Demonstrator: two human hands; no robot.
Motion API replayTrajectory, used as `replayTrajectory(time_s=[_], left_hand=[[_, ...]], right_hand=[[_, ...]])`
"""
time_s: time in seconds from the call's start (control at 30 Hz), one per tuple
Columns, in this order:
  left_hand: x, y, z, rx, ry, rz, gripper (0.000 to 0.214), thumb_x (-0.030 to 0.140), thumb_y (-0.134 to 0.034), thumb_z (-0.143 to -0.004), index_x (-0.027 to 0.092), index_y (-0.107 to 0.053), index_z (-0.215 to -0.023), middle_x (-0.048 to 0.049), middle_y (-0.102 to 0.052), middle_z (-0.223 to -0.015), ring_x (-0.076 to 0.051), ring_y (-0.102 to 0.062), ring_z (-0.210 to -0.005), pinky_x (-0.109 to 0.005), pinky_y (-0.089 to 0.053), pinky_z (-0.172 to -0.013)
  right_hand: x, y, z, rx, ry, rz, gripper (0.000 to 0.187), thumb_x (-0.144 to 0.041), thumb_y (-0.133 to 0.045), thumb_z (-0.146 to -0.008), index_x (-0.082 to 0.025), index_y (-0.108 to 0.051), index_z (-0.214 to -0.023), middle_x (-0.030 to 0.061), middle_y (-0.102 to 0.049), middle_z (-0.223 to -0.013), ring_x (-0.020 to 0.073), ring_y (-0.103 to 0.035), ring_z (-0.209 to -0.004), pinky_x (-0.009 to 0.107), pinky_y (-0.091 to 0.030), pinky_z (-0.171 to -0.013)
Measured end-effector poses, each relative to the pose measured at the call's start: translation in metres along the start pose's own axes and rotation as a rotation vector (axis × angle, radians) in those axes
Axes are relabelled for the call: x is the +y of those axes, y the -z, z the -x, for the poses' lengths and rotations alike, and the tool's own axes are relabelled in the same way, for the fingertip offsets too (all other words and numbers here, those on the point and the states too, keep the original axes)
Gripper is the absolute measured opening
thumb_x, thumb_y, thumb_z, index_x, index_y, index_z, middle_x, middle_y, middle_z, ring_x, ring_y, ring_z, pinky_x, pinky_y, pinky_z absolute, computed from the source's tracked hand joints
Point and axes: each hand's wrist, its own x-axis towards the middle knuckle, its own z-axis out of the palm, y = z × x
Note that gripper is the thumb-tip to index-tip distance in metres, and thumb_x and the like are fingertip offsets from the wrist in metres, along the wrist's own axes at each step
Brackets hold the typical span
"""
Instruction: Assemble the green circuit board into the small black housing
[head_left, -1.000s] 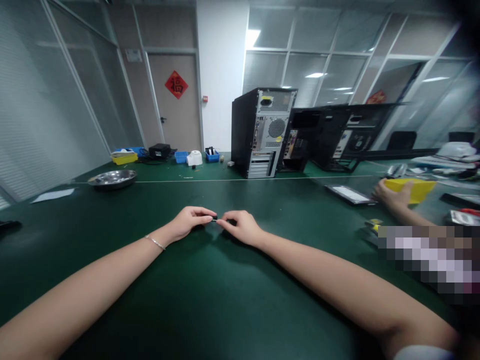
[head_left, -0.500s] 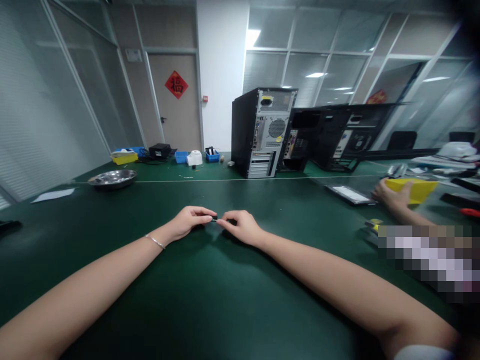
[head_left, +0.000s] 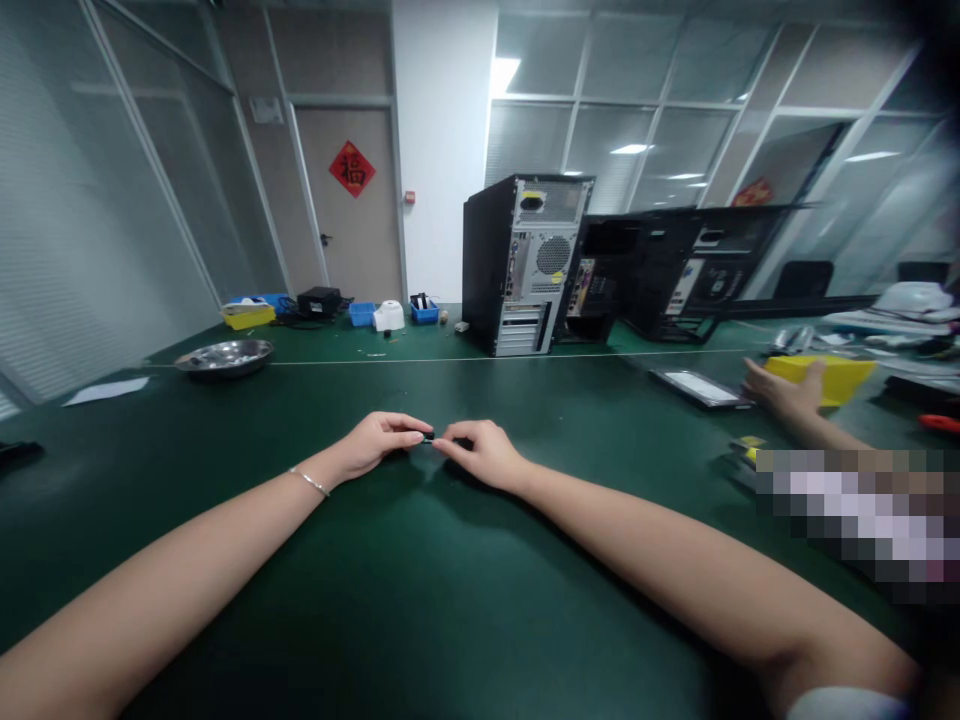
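Note:
Both my forearms stretch out over the green table. My left hand and my right hand meet at the middle of it, fingertips pinched together. Between the fingertips sits a small black part, too small to name. Each hand grips one end of it, and both rest on the table mat. A thin bracelet circles my left wrist.
A black computer tower and an opened case stand at the back. A metal bowl lies far left, small blue and yellow bins behind it. At right, another person's hand touches a yellow box beside a flat tablet-like panel.
My hands have not moved. The other person's hand at the right has shifted slightly by the yellow box.

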Motion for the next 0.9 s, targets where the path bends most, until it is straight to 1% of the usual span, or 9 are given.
replayTrajectory(time_s=[0.2, 0.43, 0.63, 0.8, 0.9], left_hand=[[0.0009, -0.0002, 0.0006, -0.010, 0.001, -0.003, 0.034, 0.033, -0.079, -0.072, 0.015, -0.076, -0.102, -0.0048, -0.069, -0.073, -0.013, -0.054, -0.062, -0.024, -0.038, -0.057], [0.0001, -0.0011, 0.0000, 0.027, -0.021, -0.009, 0.033, 0.031, -0.077, -0.073, 0.014, -0.076, -0.101, -0.0048, -0.067, -0.072, -0.014, -0.053, -0.064, -0.025, -0.037, -0.057], [-0.0001, -0.0032, -0.0019, 0.041, -0.039, 0.005, 0.032, 0.032, -0.077, -0.073, 0.014, -0.075, -0.100, -0.0044, -0.067, -0.074, -0.013, -0.053, -0.065, -0.025, -0.038, -0.059], [-0.0027, -0.0044, -0.0030, 0.063, -0.054, 0.025, 0.036, 0.033, -0.079, -0.072, 0.014, -0.071, -0.101, -0.0044, -0.068, -0.081, -0.012, -0.054, -0.066, -0.024, -0.041, -0.061], [-0.0039, -0.0055, -0.0029, 0.077, -0.054, 0.026, 0.034, 0.035, -0.079, -0.071, 0.014, -0.070, -0.096, -0.0038, -0.066, -0.079, -0.012, -0.054, -0.064, -0.024, -0.041, -0.059]], right_hand=[[-0.0005, -0.0002, 0.0002, 0.000, 0.009, -0.002, 0.031, -0.040, -0.055, -0.094, -0.020, -0.071, -0.077, -0.0011, -0.068, -0.074, 0.0121, -0.055, -0.067, 0.022, -0.036, -0.064], [0.0005, -0.0019, -0.0005, 0.023, -0.005, -0.005, 0.030, -0.040, -0.054, -0.094, -0.020, -0.071, -0.078, -0.0005, -0.069, -0.076, 0.0129, -0.057, -0.069, 0.023, -0.037, -0.066], [0.0011, -0.0030, -0.0009, 0.067, -0.032, -0.005, 0.034, -0.042, -0.052, -0.095, -0.019, -0.071, -0.078, 0.0004, -0.068, -0.074, 0.0133, -0.056, -0.068, 0.023, -0.038, -0.065], [0.0003, -0.0033, -0.0008, 0.095, -0.046, -0.012, 0.035, -0.044, -0.052, -0.095, -0.019, -0.071, -0.078, 0.0006, -0.069, -0.074, 0.0133, -0.056, -0.067, 0.023, -0.039, -0.065], [-0.0002, -0.0031, -0.0008, 0.103, -0.051, -0.020, 0.035, -0.044, -0.052, -0.095, -0.019, -0.071, -0.079, 0.0009, -0.070, -0.076, 0.0137, -0.058, -0.068, 0.023, -0.039, -0.066]])
